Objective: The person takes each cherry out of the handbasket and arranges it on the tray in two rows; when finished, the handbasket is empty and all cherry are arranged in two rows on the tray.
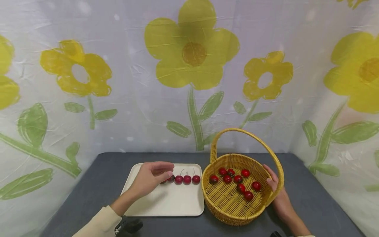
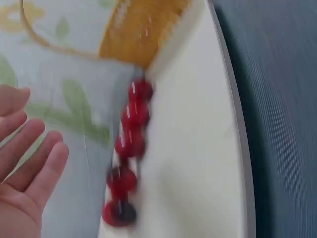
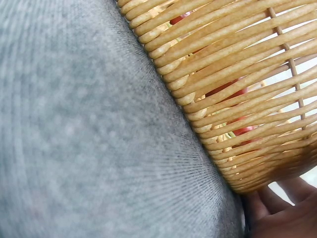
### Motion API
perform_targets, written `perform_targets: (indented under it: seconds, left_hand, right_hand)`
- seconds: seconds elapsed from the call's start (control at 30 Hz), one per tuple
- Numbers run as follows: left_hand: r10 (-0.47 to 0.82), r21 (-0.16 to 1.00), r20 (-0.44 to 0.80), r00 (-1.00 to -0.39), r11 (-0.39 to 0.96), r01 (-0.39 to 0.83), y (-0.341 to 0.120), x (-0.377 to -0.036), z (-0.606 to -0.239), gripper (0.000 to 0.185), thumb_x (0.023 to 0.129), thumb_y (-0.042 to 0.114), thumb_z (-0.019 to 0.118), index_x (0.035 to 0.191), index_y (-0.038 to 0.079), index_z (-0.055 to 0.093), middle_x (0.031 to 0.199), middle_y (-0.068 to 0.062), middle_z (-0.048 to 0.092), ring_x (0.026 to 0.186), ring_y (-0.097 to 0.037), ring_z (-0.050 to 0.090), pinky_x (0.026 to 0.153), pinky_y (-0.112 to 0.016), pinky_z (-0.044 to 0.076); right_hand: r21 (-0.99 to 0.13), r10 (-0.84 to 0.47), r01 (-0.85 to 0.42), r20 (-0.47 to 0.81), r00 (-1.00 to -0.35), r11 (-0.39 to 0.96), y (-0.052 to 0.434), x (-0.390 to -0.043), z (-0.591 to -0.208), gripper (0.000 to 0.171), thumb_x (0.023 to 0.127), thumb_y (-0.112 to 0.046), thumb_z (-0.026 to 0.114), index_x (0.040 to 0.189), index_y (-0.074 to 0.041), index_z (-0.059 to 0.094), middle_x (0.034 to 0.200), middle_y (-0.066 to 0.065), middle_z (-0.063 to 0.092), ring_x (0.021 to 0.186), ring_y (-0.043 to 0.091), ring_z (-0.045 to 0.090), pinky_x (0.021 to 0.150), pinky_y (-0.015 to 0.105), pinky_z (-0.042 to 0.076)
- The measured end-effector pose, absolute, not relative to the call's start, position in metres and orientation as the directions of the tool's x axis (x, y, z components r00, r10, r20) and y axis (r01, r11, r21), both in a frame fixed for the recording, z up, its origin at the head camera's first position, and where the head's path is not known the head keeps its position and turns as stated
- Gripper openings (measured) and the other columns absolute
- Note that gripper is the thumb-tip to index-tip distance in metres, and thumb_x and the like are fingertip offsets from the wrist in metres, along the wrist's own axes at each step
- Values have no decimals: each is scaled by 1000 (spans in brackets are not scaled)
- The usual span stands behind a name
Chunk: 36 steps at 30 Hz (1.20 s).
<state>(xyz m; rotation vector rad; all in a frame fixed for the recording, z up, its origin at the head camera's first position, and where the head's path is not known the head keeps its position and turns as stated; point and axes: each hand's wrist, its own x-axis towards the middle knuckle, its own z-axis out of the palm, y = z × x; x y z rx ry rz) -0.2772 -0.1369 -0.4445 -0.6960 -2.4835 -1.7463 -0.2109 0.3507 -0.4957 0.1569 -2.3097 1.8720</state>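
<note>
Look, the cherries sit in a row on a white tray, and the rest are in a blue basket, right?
Not quite. The basket is yellow wicker, not blue, as the head view shows. The rest holds: cherries sit in a row on the white tray, and more cherries lie in the basket.

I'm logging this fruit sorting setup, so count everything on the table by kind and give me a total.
Cherries in the basket: 8
Cherries on the tray: 5
Wicker basket: 1
White tray: 1
Total: 15
</note>
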Motion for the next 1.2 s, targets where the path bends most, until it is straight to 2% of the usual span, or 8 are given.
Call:
perform_targets:
  seconds: [0.27, 0.5, 0.6, 0.83, 0.97, 1.03, 1.13, 1.2]
  left_hand:
    - [567, 938, 282, -774, 5, 346, -67, -257, -423, 36, 102, 14, 78, 135, 0, 74, 131, -25, 77, 119, -39, 77, 95, -32, 65]
    - [601, 937, 300, -741, -39, 347, -3, -246, -415, 36, 102, 18, 78, 135, 5, 76, 129, -12, 80, 118, -20, 79, 99, -25, 62]
    - [599, 936, 294, -745, -21, 352, 24, -245, -418, 34, 101, 19, 80, 134, 7, 78, 126, -8, 82, 117, -18, 79, 98, -23, 62]
    - [605, 834, 226, -763, 284, 473, 81, -241, -426, 33, 97, 24, 85, 128, 14, 82, 117, 4, 83, 95, 3, 73, 90, -16, 55]
    - [624, 694, 139, -769, 493, 525, 107, -236, -427, 43, 97, 30, 85, 137, 15, 78, 116, 5, 82, 97, -3, 72, 87, -20, 56]
    - [641, 601, 102, -760, 569, 561, 119, -235, -429, 42, 99, 34, 82, 136, 16, 78, 104, 9, 79, 91, -6, 69, 79, -21, 56]
    - [677, 473, 82, -732, 620, 626, 132, -233, -434, 23, 101, 37, 78, 112, 17, 81, 75, 9, 66, 67, -7, 59, 60, -22, 49]
    - [699, 404, 94, -709, 624, 669, 135, -231, -438, 22, 103, 37, 77, 91, 19, 77, 65, 8, 59, 56, -6, 52, 52, -21, 42]
  right_hand:
    - [-955, 25, -156, 167, -986, 252, 351, -210, -495, 56, 122, -36, 30, 177, -28, 22, 176, 20, 29, 134, -13, 51, 99, 10, 49]
    - [-956, 15, -159, 168, -986, 248, 351, -211, -495, 56, 122, -38, 29, 177, -29, 21, 177, 19, 28, 136, -11, 51, 101, 11, 49]
    - [-955, 19, -160, 170, -985, 248, 351, -211, -495, 55, 122, -37, 29, 176, -30, 22, 177, 20, 28, 136, -11, 51, 101, 11, 49]
    - [-950, 38, -142, 159, -987, 279, 354, -209, -495, 55, 122, -38, 29, 176, -33, 22, 178, 16, 28, 136, -10, 48, 100, 11, 49]
    - [-945, 33, -147, 164, -986, 292, 355, -209, -494, 55, 122, -39, 29, 176, -34, 22, 178, 16, 29, 136, -10, 49, 100, 12, 50]
    - [-944, 33, -155, 172, -985, 292, 355, -209, -494, 54, 122, -38, 29, 176, -34, 23, 177, 16, 30, 135, -11, 50, 99, 12, 51]
    - [-944, 20, -180, 192, -981, 277, 354, -210, -494, 54, 122, -35, 29, 176, -31, 24, 175, 19, 32, 135, -9, 53, 99, 15, 54]
    - [-945, 1, -197, 205, -979, 260, 354, -210, -495, 54, 122, -33, 29, 176, -29, 23, 173, 20, 34, 136, -7, 55, 99, 18, 55]
